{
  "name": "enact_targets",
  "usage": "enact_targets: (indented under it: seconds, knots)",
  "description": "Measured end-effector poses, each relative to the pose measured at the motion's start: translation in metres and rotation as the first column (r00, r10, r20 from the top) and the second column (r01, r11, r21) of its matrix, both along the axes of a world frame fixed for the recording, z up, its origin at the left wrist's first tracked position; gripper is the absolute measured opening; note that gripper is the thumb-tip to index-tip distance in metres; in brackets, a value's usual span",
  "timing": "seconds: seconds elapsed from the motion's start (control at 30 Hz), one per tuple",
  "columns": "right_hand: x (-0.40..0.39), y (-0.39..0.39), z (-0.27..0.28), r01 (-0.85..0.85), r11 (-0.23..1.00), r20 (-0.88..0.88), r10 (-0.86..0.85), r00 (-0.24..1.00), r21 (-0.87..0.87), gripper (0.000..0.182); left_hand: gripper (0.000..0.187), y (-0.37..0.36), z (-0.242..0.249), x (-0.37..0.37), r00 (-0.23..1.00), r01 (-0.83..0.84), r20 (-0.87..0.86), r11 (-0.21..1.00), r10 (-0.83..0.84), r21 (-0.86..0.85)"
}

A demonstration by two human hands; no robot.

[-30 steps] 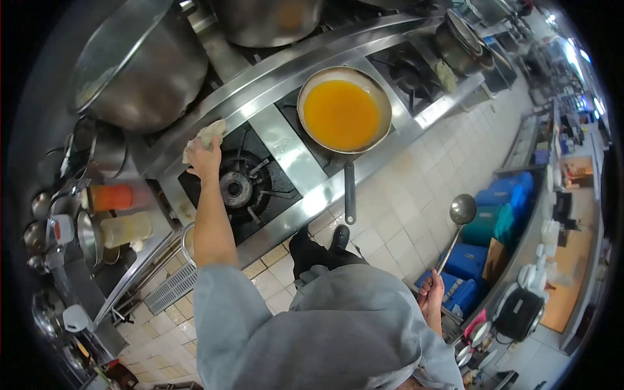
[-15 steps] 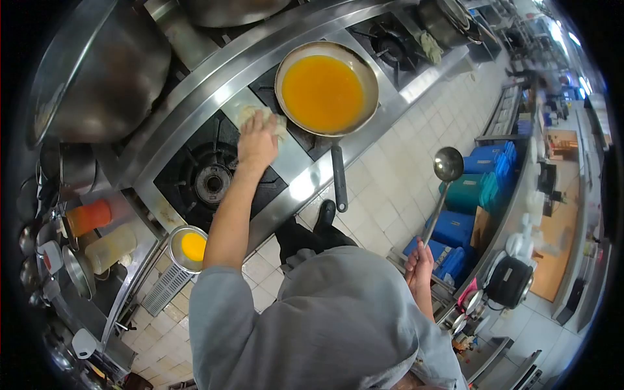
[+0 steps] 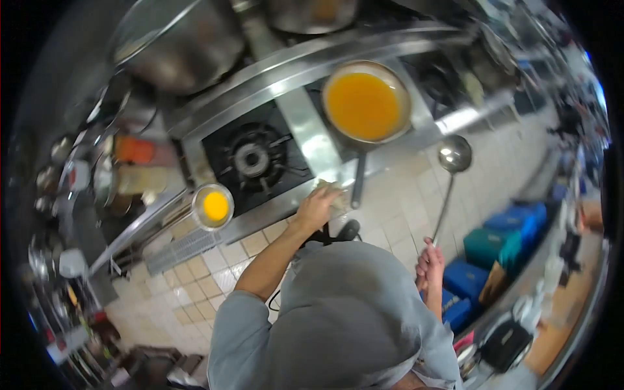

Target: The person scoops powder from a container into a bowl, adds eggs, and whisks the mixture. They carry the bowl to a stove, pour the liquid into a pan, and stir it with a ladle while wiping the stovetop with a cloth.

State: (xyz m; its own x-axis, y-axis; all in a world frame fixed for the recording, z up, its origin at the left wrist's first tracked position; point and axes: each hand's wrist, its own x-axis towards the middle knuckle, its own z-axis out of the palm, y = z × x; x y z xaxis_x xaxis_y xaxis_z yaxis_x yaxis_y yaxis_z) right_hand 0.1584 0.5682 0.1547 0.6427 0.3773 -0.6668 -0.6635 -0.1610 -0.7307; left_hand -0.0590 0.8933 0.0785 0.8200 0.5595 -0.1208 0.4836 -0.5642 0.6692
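Observation:
My left hand [image 3: 316, 208] is closed over a pale cloth [image 3: 338, 197] at the front edge of the steel stove [image 3: 312, 133]. Just right of it, the dark handle [image 3: 359, 182] of a frying pan [image 3: 407, 104] points toward me. Orange-yellow liquid [image 3: 363, 105] covers the pan's bottom, and the pan sits on a burner. Out to the right, my right hand [image 3: 429, 265] grips the end of a long metal ladle [image 3: 454, 155], its bowl held up over the floor. The view is somewhat blurred.
A bare burner [image 3: 251, 160] lies left of the pan. At the stove's left corner is a metal bowl [image 3: 197, 209] with yellow contents. A large pot [image 3: 188, 49] stands behind. Blue and green bins [image 3: 492, 250] line the right side, and tiled floor [image 3: 390, 221] lies between.
My left hand has drawn the cloth from the steel strip between the burners toward me, to the stove's front edge. The ladle stays in my right hand; the whole view has shifted.

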Motion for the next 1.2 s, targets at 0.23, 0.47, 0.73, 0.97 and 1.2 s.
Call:
enact_targets:
  seconds: [0.23,0.47,0.73,0.97,1.2]
  knots:
    - [0.003,0.022,0.018,-0.066,0.997,0.077,0.063,0.995,0.043,0.024,0.045,0.113,0.099,-0.097,0.691,-0.709,0.261,0.702,0.674,0.062]
    - [-0.007,0.074,0.033,-0.118,0.992,0.213,0.108,0.971,0.034,0.024,0.044,0.256,0.061,-0.206,0.479,-0.876,0.258,0.438,0.839,0.200]
    - [-0.024,0.106,0.060,-0.202,0.964,0.323,0.249,0.913,-0.171,0.035,0.068,0.322,-0.036,-0.239,0.774,-0.596,-0.162,0.791,0.612,0.139]
    - [-0.021,0.118,0.071,-0.298,0.914,0.313,0.378,0.871,-0.274,0.035,0.066,0.274,-0.009,-0.212,0.655,-0.720,0.184,0.531,0.733,0.447]
    - [0.008,0.139,0.061,-0.388,0.880,0.279,0.459,0.844,-0.272,0.036,0.049,0.092,0.051,-0.056,0.756,-0.426,0.201,0.702,0.622,-0.570]
